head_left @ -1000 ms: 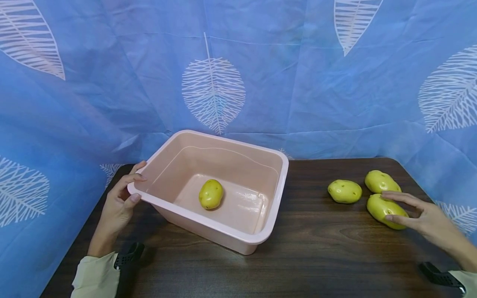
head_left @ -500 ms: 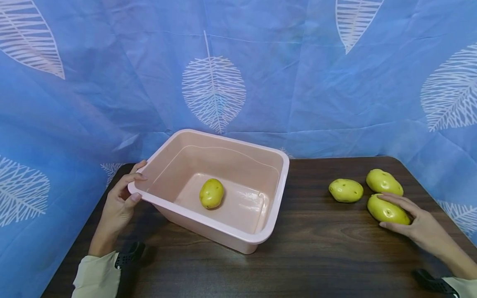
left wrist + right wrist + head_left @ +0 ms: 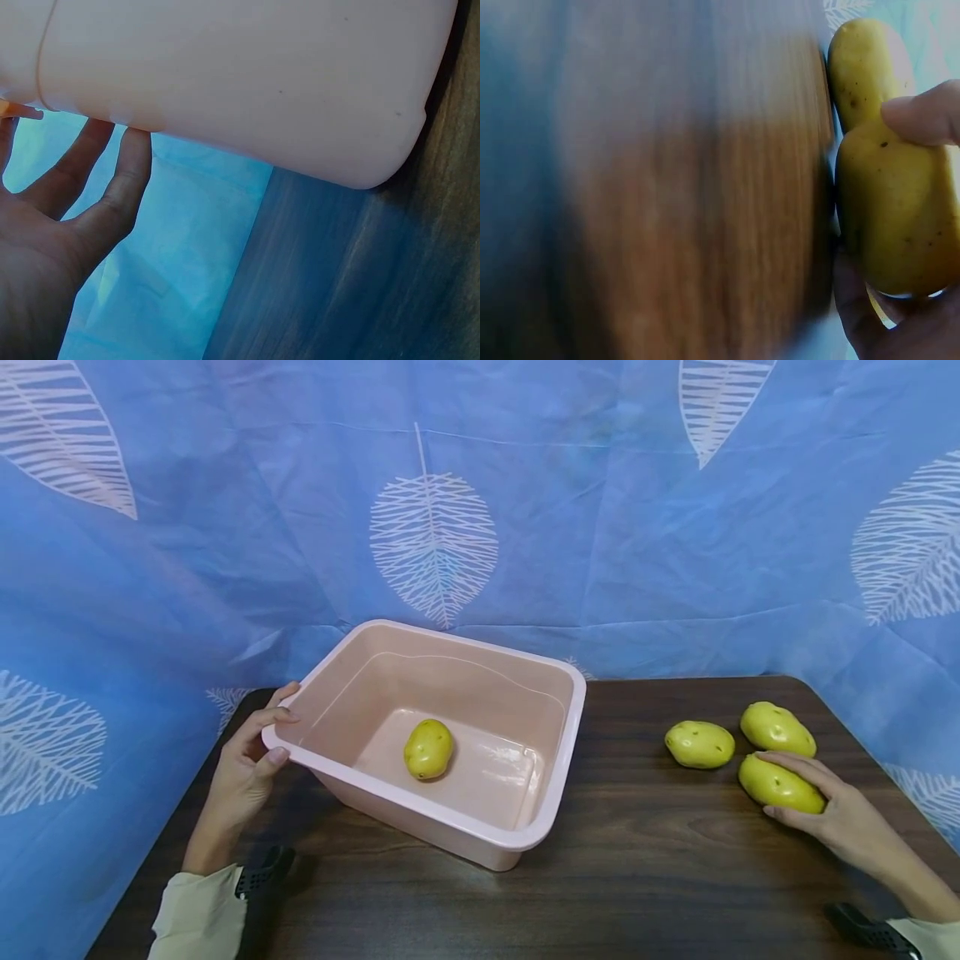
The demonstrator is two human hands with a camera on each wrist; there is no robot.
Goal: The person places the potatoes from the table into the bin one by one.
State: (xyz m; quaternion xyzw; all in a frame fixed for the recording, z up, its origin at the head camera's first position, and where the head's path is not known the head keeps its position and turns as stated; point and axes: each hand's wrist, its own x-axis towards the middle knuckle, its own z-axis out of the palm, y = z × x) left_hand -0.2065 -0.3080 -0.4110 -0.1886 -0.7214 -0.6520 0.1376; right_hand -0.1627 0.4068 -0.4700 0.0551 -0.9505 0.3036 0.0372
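Note:
At the right of the head view, my right hand holds a yellow-green potato, thumb on the near side and fingers over the far side. The potato appears to be still on the table. The right wrist view shows this potato close up, fingers at both ends. My left hand grips the left corner of a pale pink plastic basin, thumb outside, fingertips over the rim. One potato lies on the basin's floor. In the left wrist view, fingers touch the basin's outer wall.
Two more potatoes sit just behind the held one: one to its left, the other almost touching it. Dark wooden table lies beneath everything. A blue cloth with white leaf prints hangs behind the table.
My right hand has shifted slightly nearer to me and its fingers have settled round the potato. The left hand and basin have stayed in place.

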